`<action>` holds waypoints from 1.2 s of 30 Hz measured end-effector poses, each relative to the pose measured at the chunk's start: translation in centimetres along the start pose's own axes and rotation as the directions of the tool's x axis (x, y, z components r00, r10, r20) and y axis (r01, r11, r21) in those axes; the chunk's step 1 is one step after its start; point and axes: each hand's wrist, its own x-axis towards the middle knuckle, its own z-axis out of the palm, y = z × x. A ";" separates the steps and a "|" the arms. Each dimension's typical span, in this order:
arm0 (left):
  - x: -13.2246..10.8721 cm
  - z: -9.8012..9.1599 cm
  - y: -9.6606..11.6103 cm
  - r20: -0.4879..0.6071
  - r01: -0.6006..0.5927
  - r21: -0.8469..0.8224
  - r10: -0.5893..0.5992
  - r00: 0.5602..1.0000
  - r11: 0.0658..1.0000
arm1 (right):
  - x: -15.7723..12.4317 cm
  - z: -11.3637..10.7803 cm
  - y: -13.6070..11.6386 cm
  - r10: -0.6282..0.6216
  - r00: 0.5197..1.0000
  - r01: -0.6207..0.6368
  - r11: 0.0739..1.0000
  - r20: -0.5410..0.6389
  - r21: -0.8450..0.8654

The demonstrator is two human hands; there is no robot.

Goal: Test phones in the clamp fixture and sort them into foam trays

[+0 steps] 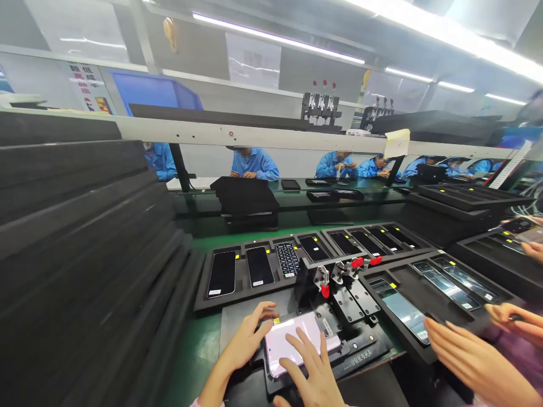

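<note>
A pale pink smartphone (282, 345) lies face up in a black metal fixture (352, 345), tilted slightly in the view. My left hand (245, 339) holds the phone's left edge. My right hand (309, 367) presses on its face with the fingers spread. Red-handled toggle clamps (324, 290) stand on the fixture just beyond the phone, and neither hand touches them. Nearest beyond is a black foam tray (263, 265) holding several dark phone screens. To the right, another black tray (428, 294) holds several glassy panels.
A tall stack of black foam trays (85, 237) rises on the left. A co-worker's hands (479, 362) work at the right edge, beside the glass panels. Green bench matting (195, 350) lies under the fixture. People in blue smocks (254, 164) sit beyond a far bench.
</note>
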 end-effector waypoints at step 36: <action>-0.1 0.2 0.0 0.021 0.014 0.014 -0.014 1.000 1.000 | -2.5 -0.2 0.6 0.225 0.922 -0.165 0.965 -0.314 0.206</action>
